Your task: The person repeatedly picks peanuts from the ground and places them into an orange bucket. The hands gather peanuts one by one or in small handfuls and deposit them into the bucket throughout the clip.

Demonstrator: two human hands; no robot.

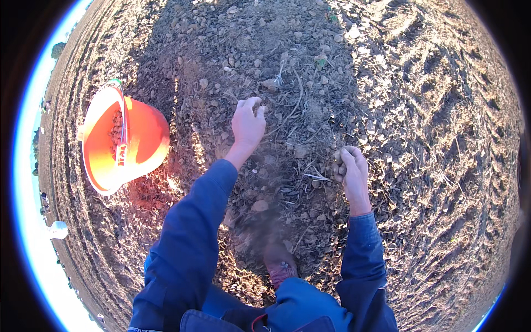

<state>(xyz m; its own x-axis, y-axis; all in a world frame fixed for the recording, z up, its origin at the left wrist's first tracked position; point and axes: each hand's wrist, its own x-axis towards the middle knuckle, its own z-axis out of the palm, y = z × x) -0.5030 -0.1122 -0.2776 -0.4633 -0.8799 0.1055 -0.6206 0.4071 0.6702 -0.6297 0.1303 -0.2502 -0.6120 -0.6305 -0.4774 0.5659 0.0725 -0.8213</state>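
Observation:
My left hand (249, 123) hovers low over the shaded soil with its fingers curled and slightly spread. A small earth-coloured lump shows by its fingertips, but whether the fingers grip it is unclear. Further right, my right hand (355, 174) is closed around a few small rounded lumps (339, 167), which look like soil-covered potatoes. An orange plastic bucket (150, 133) stands left of my left hand, its handle raised across the mouth. Inside it lie several small brown potato-like lumps (116, 129).
Loose, stony soil (249, 54) with dry stalks spreads all around. A flat stone or clod (270, 84) lies beyond my left hand, another stone (260, 206) nearer my body. My boot (282, 265) is planted below. Tyre-like ridges (450, 79) mark the right side.

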